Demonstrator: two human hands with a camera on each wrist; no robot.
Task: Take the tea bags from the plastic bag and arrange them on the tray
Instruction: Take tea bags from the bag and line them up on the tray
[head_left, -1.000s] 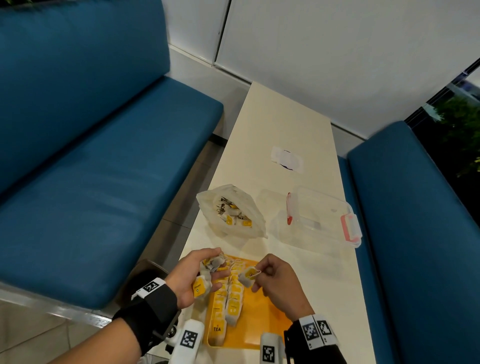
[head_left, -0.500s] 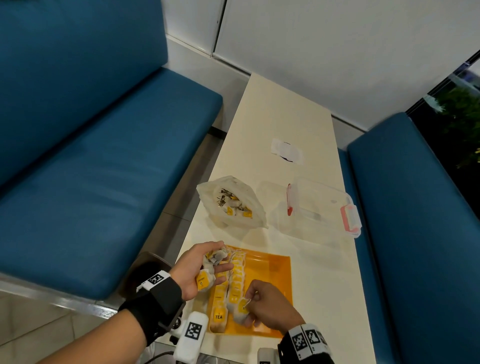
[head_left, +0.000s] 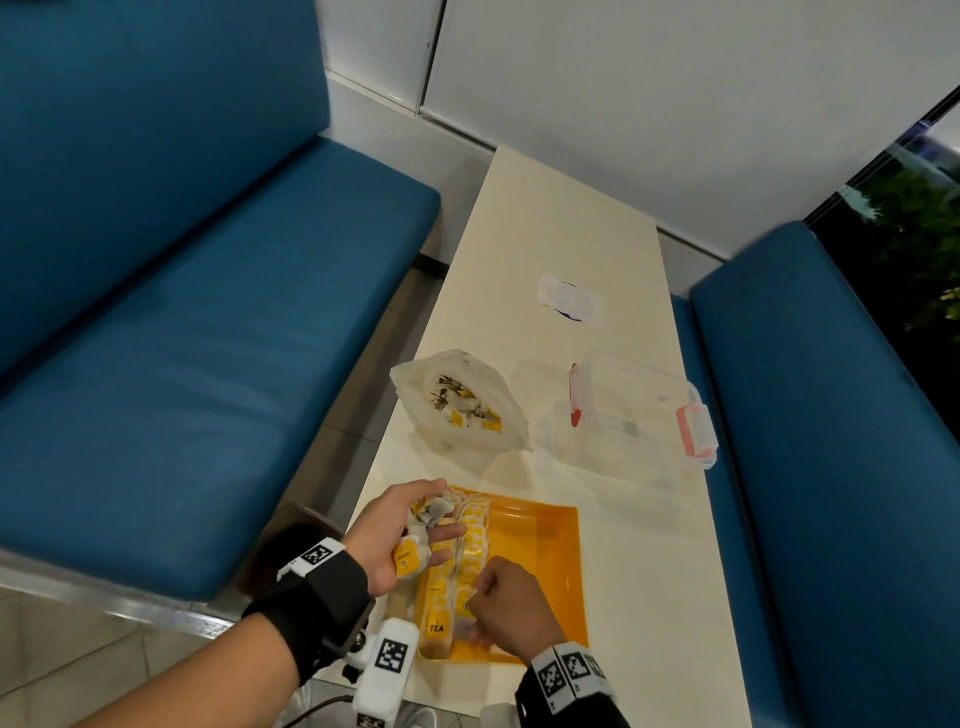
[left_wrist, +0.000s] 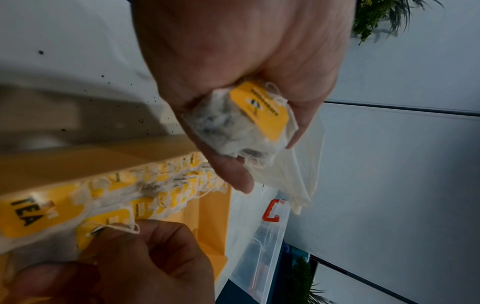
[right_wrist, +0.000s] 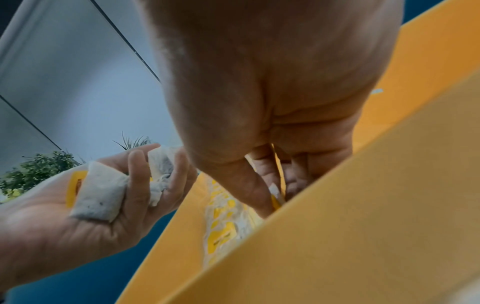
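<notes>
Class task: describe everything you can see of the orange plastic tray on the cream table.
The orange plastic tray is rectangular with a low raised rim, lying flat at the cream table's near end. Rows of white tea bags with yellow tags fill its left side; the right is bare. The right hand pinches a bag in it.

One tray (head_left: 540, 545), one plastic bag (head_left: 498, 436), one clear container (head_left: 639, 410), two hands.

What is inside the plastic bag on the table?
The open bag holds a small heap of tea bags with yellow tags. How many lie deeper is hidden by the heap and the cloudy plastic.
</notes>
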